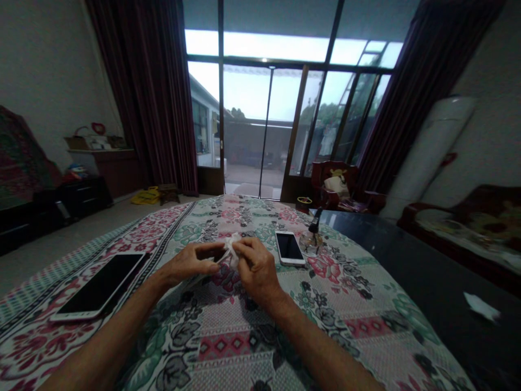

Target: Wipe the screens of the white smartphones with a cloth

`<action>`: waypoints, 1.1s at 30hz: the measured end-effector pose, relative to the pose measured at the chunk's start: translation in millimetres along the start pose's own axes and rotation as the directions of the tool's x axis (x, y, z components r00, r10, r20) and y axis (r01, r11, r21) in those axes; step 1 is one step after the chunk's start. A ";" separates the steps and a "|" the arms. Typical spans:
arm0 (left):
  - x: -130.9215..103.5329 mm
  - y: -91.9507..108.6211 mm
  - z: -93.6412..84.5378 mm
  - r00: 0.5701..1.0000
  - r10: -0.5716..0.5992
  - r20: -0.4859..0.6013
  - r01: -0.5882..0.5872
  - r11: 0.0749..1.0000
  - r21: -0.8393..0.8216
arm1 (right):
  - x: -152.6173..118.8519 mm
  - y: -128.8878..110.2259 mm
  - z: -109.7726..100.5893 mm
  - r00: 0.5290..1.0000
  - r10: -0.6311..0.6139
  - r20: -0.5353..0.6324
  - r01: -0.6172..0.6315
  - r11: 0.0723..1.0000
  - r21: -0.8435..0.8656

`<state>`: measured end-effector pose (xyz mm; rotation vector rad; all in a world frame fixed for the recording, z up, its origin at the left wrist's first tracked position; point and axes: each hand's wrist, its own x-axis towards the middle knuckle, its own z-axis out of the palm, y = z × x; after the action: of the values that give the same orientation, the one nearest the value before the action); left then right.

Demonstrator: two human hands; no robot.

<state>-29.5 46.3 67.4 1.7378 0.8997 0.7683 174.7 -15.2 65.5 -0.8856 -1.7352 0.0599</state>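
Note:
My left hand [193, 264] grips a phone [220, 259] by its sides, thumb below and fingers above. Only a dark strip of its face and a pale edge show; the rest is hidden by my hands. A crumpled white tissue [233, 251] is pinched in my right hand [257, 267] and pressed against the phone's right end. Both hands are just above a flowered cloth [228, 364]. To the right of them lies a white phone [290, 248] with a dark screen. Beside it stands a small clear spray bottle [312, 237] with a black top.
A white tablet [100, 285] with a black screen lies at the left. A dark glossy tabletop [411, 271] at the right bears a crumpled white tissue piece [481, 307]. Beyond are a wooden armchair [336, 184], a sofa [468, 217] and a glass door [248, 146].

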 end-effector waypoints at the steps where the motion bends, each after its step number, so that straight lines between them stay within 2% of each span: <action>1: 0.2 1.1 1.5 1.000 -0.004 0.007 0.004 1.000 0.001 | 0.4 5.5 -1.1 1.000 0.019 -0.003 -0.019 1.000 -0.021; 6: 0.4 6.4 7.4 0.997 0.014 0.078 -0.014 1.000 -0.001 | 1.7 20.7 -5.8 0.999 0.052 -0.018 -0.053 0.996 -0.070; 11: -2.7 8.5 4.8 0.999 -0.006 0.044 0.007 0.999 -0.035 | 1.1 -3.8 -2.1 1.000 -0.010 -0.012 0.010 0.999 -0.031; 15: -5.9 11.2 2.1 1.000 0.024 -0.002 -0.024 0.999 -0.026 | 0.2 -18.6 1.8 0.997 -0.069 -0.017 0.069 0.997 0.033; 19: -6.0 14.6 5.6 1.000 0.020 0.006 -0.020 0.999 -0.026 | 0.8 -7.0 -1.2 0.999 -0.038 -0.013 0.038 0.999 0.000; 23: -3.2 14.4 10.6 0.995 0.039 0.092 -0.036 0.999 -0.035 | 1.2 11.7 -6.3 1.000 0.018 -0.022 -0.019 0.998 -0.065; 26: -2.0 12.2 11.6 0.991 0.055 0.119 -0.050 0.998 -0.040 | 1.0 15.0 -7.1 1.000 0.014 -0.021 -0.016 0.997 -0.074; 33: -3.6 9.2 5.4 0.999 0.024 0.031 -0.022 0.998 -0.057 | -3.8 -11.9 1.9 1.000 -0.022 0.010 0.022 1.000 -0.001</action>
<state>-24.9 38.6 74.2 1.7087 0.8308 0.7723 167.2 -25.2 67.1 -0.8685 -1.7542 0.0488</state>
